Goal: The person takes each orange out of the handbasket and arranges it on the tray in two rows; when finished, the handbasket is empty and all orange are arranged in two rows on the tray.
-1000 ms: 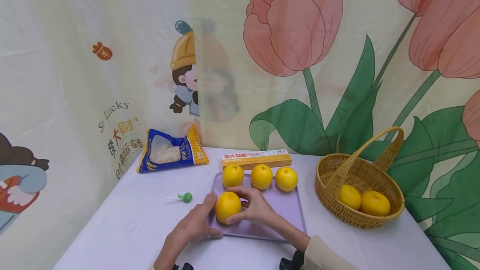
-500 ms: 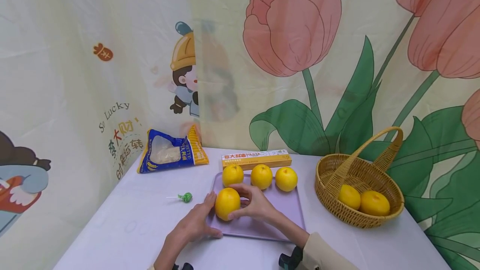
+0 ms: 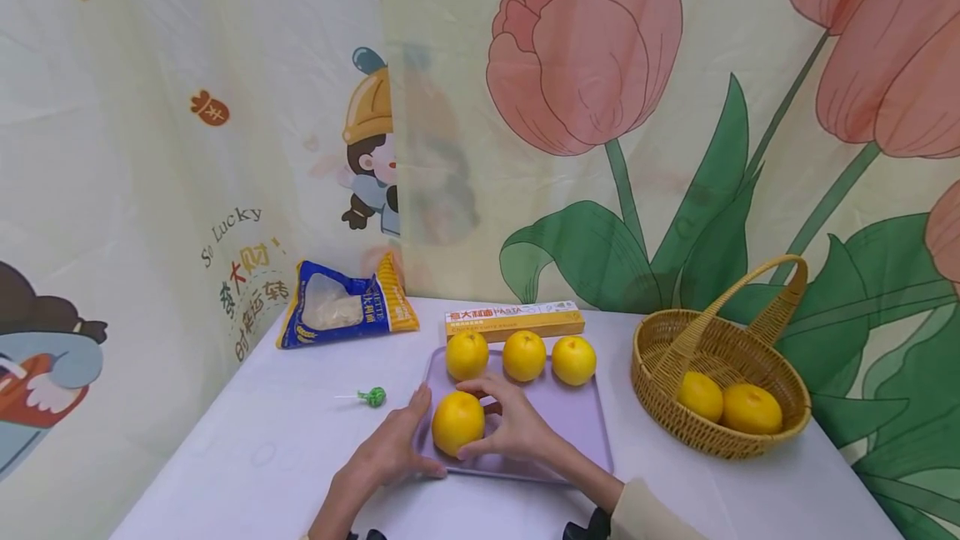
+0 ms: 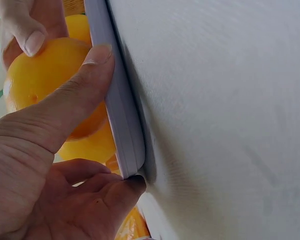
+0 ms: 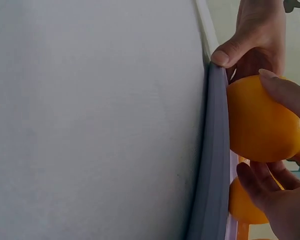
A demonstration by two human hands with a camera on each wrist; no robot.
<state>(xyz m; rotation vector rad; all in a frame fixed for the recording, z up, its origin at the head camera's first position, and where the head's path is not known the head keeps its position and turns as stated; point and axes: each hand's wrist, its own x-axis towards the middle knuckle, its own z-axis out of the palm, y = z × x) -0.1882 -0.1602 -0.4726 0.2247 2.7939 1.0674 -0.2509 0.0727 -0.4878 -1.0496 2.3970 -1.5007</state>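
In the head view my right hand (image 3: pixel 517 423) holds an orange (image 3: pixel 457 425) over the front left of a lilac tray (image 3: pixel 551 448), thumb and fingers curled round its right side. In the right wrist view the held orange (image 5: pixel 265 120) appears against the tray's rim (image 5: pixel 217 115). My left hand (image 3: pixel 390 444) grips the tray's front left corner; in the left wrist view its thumb lies along the tray rim (image 4: pixel 122 125) and its fingers meet the corner. Behind them, three oranges stand in a row along the tray's back: left (image 3: pixel 467 355), middle (image 3: pixel 524 356) and right (image 3: pixel 573 360).
A wicker basket (image 3: pixel 675 415) with two oranges (image 3: pixel 750 409) stands on the right. Behind the tray lies a pasta box (image 3: pixel 513 321). On the left are a blue and yellow pasta bag (image 3: pixel 337 307) and a green lollipop (image 3: pixel 373 397). A printed curtain (image 3: pixel 450 107) hangs behind.
Over the last half second my right hand has lowered the orange slightly towards the tray's front, after a small rise before that. My left hand stays at the tray corner.
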